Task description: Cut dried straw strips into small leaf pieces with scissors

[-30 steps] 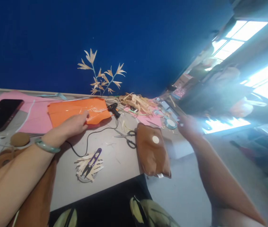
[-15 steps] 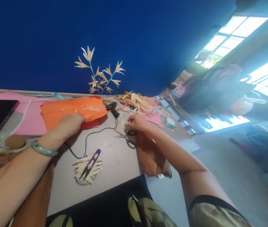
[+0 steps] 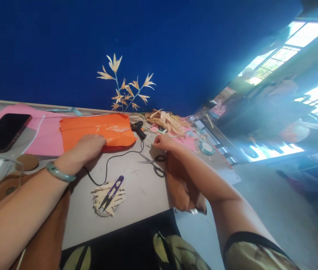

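My left hand [image 3: 85, 148], with a green bangle on the wrist, lies on the near edge of an orange paper sheet [image 3: 111, 129], its fingers curled onto the sheet. My right hand [image 3: 163, 143] hovers just above the steel scissors [image 3: 154, 165] and close to the black glue gun [image 3: 138, 129]. Its fingers are pinched together, and what is in them is too small to make out. A brown pouch [image 3: 185, 185] lies under my right forearm at the table's edge.
Purple thread snips [image 3: 111, 191] rest on a small pile of straw strips. A phone [image 3: 4, 131] lies on pink paper [image 3: 45, 131] at the left. Loose straw [image 3: 168, 122], a tape roll [image 3: 206, 148] and a straw branch [image 3: 127, 88] on the blue board are behind.
My right hand came in from the far right near the tape roll to the spot above the scissors and closed into a pinch. My left hand stayed on the orange sheet.
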Demonstrator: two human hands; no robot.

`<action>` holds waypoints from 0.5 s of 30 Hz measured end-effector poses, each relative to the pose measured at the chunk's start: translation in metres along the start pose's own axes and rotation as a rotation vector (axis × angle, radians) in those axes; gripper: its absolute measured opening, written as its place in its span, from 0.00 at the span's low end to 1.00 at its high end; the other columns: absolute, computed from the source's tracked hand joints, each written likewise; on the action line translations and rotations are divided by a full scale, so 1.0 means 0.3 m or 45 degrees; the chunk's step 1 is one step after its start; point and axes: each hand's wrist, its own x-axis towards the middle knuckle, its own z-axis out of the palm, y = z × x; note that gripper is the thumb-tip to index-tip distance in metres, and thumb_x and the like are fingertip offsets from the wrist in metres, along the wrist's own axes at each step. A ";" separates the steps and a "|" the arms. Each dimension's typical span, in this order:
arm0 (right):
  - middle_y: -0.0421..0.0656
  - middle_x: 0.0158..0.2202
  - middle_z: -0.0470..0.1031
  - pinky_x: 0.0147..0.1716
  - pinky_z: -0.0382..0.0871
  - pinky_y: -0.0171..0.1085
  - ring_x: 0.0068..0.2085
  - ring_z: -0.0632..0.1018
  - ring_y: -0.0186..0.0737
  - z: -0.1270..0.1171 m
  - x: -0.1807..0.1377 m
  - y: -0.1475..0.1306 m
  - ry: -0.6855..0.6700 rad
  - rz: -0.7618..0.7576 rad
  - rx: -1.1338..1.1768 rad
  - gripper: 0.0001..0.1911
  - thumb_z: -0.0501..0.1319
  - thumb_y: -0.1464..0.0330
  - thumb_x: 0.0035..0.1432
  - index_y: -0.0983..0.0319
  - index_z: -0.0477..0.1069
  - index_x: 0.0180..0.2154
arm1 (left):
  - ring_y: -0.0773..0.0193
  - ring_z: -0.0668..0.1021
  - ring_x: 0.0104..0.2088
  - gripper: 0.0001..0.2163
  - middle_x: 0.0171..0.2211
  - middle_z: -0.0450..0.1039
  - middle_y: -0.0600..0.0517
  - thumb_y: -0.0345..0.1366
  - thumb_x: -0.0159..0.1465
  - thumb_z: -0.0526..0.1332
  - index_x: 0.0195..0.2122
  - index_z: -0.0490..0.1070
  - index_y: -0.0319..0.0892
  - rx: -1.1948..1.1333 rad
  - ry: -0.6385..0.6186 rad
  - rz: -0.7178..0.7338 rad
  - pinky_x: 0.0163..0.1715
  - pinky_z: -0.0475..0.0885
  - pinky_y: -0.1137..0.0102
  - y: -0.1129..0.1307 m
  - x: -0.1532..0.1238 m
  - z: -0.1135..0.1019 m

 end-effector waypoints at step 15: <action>0.40 0.25 0.77 0.26 0.63 0.30 0.26 0.74 0.33 -0.103 -0.052 -0.047 0.273 -0.177 0.367 0.04 0.63 0.72 0.46 0.64 0.74 0.29 | 0.50 0.76 0.45 0.19 0.42 0.77 0.43 0.33 0.50 0.58 0.45 0.69 0.40 -0.183 -0.169 -0.118 0.57 0.54 0.47 -0.010 -0.015 -0.038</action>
